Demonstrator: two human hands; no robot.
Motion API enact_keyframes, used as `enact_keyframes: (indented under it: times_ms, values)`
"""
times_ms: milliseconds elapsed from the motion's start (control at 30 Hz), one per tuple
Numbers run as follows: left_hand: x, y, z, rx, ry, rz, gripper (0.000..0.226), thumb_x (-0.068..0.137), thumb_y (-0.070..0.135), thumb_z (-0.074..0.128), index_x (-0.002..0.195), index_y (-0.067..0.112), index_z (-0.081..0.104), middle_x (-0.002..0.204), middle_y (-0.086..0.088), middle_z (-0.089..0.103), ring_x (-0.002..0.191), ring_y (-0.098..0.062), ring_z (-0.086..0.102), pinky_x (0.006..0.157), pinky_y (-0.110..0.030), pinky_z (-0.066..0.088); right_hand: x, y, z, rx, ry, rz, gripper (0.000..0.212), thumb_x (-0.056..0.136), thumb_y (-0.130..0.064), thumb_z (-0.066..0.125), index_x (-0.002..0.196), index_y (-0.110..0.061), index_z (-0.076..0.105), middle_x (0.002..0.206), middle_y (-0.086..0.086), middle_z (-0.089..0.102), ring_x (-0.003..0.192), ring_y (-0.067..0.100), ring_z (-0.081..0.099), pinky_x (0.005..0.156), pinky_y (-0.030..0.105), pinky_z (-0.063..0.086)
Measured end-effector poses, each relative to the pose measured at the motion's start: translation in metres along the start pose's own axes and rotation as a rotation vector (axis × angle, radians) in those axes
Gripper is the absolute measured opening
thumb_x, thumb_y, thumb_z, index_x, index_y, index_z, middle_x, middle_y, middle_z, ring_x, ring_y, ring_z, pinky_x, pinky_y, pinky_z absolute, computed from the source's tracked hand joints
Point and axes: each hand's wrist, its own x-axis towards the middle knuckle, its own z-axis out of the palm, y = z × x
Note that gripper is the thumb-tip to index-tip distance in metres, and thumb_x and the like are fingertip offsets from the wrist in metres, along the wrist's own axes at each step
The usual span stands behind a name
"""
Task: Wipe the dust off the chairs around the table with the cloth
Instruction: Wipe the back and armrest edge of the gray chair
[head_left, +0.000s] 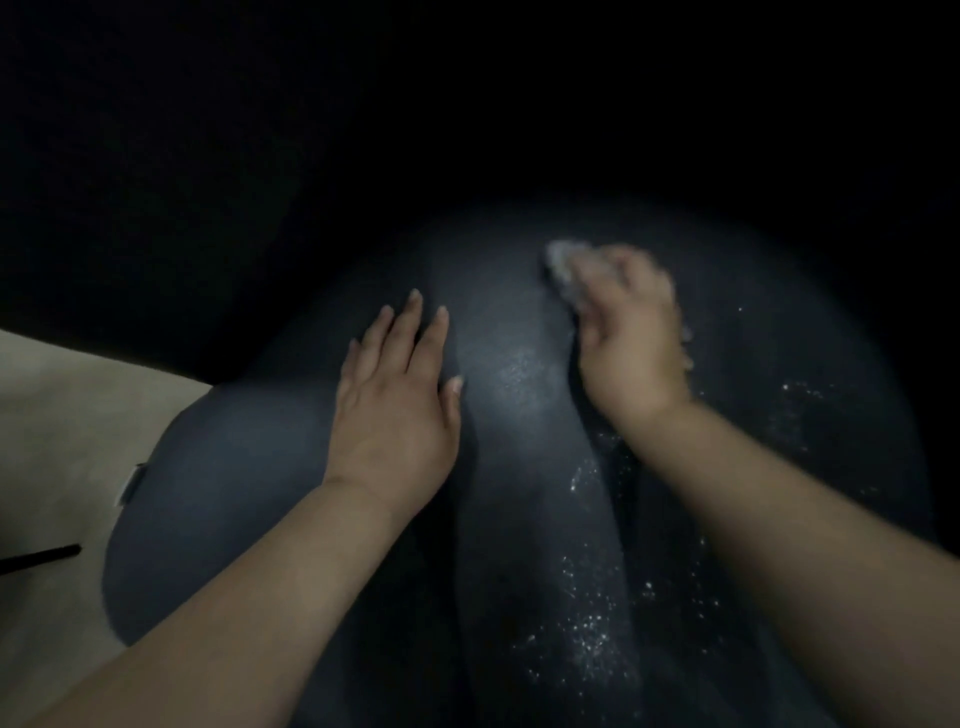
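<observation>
while left hand (395, 410) fingers lie spread flat on chair seat (519, 395), right hand (631, 332) fingers clutch cloth (563, 265)

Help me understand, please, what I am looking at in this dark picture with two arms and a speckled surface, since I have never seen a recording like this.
There is no machine here: a person wears a camera on the head, and it looks forward and down at their own two bare hands. That is the only view.

The big dark rounded shape filling the picture is a chair seat, seen from above. The person's left hand lies flat and open on it, fingers spread, apparently steadying it. The right hand is closed on a pale cloth and presses it to the seat; it looks blurred, which suggests it is moving.

The white specks scattered on the right part of the seat are dust not yet wiped. At the left edge you see pale floor. The rest is too dark to tell.
</observation>
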Motion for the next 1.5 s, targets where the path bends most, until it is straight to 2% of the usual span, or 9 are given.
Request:
enact_keyframes:
  times_ms: [133,300,600,833,1033,1100,1200,1367,1500]
  values:
    - [0.0,0.004,-0.001,0.009,-0.004,-0.015,0.059,0.098,0.037,0.039,0.152,0.023,0.021,0.162,0.004,0.007,0.148,-0.016,0.001,0.119,-0.039,0.004,-0.035,-0.001,-0.008,0.074,-0.106,-0.132,0.051,0.081,0.007,0.059,0.126,-0.017,0.063,0.123,0.012,0.056,0.107,0.035,0.049,0.091,0.048,0.045]
    - [0.002,0.011,0.0,0.025,-0.02,0.013,0.059,0.099,0.038,0.037,0.153,0.023,0.019,0.162,0.005,0.006,0.148,-0.015,0.0,0.121,-0.041,0.006,0.048,0.021,-0.008,0.011,0.025,0.09,0.049,0.088,-0.004,0.051,0.132,-0.026,0.057,0.133,0.005,0.048,0.119,0.03,0.041,0.098,0.036,0.038]
    - [0.003,0.023,-0.003,0.019,-0.038,0.004,0.059,0.098,0.036,0.04,0.152,0.023,0.022,0.161,0.006,0.008,0.147,-0.015,0.002,0.12,-0.04,0.009,-0.046,0.009,-0.022,0.168,-0.295,-0.279,0.047,0.086,0.003,0.059,0.124,-0.023,0.064,0.127,0.003,0.057,0.11,0.026,0.051,0.089,0.047,0.046]
    - [0.012,0.046,-0.001,0.003,-0.027,0.043,0.057,0.098,0.035,0.04,0.152,0.025,0.022,0.161,0.008,0.008,0.147,-0.013,0.0,0.116,-0.036,0.001,0.033,0.083,-0.056,0.013,0.02,0.202,0.053,0.093,-0.01,0.053,0.143,-0.019,0.042,0.131,0.012,0.044,0.12,0.03,0.038,0.102,0.028,0.028]
    - [0.024,0.067,0.014,0.011,-0.056,0.076,0.057,0.099,0.035,0.036,0.153,0.027,0.018,0.161,0.009,0.005,0.146,-0.011,-0.003,0.114,-0.031,-0.008,-0.026,0.053,-0.041,0.07,-0.116,0.007,0.051,0.087,0.0,0.059,0.135,-0.017,0.054,0.121,0.007,0.055,0.109,0.029,0.046,0.095,0.039,0.04]
    - [0.026,0.069,0.014,0.027,-0.076,0.084,0.058,0.099,0.036,0.035,0.153,0.028,0.016,0.161,0.009,0.003,0.146,-0.011,-0.005,0.113,-0.031,-0.009,-0.046,0.053,-0.05,0.127,-0.184,-0.036,0.051,0.088,-0.001,0.061,0.135,-0.018,0.054,0.119,0.001,0.054,0.11,0.022,0.045,0.098,0.031,0.037]
    - [0.027,0.068,0.012,0.031,-0.095,0.098,0.056,0.1,0.033,0.036,0.153,0.028,0.017,0.161,0.009,0.006,0.147,-0.012,-0.003,0.116,-0.034,-0.001,-0.022,0.07,-0.061,0.137,-0.064,0.069,0.049,0.089,0.0,0.058,0.135,-0.016,0.054,0.119,0.005,0.051,0.11,0.026,0.044,0.095,0.016,0.028]
    - [0.027,0.068,0.014,0.023,-0.097,0.086,0.056,0.1,0.029,0.041,0.152,0.028,0.021,0.161,0.009,0.01,0.147,-0.014,0.001,0.12,-0.039,0.009,0.063,0.091,-0.049,0.076,-0.028,0.233,0.048,0.097,-0.014,0.05,0.144,-0.02,0.042,0.138,0.011,0.04,0.125,0.028,0.037,0.102,0.02,0.024]
    - [0.031,0.067,0.013,0.03,-0.107,0.08,0.058,0.098,0.028,0.043,0.152,0.027,0.021,0.161,0.008,0.011,0.148,-0.015,0.003,0.12,-0.038,0.01,0.026,0.062,-0.032,0.079,-0.099,0.012,0.051,0.09,-0.005,0.055,0.138,-0.022,0.051,0.128,0.009,0.049,0.115,0.029,0.043,0.098,0.026,0.031]
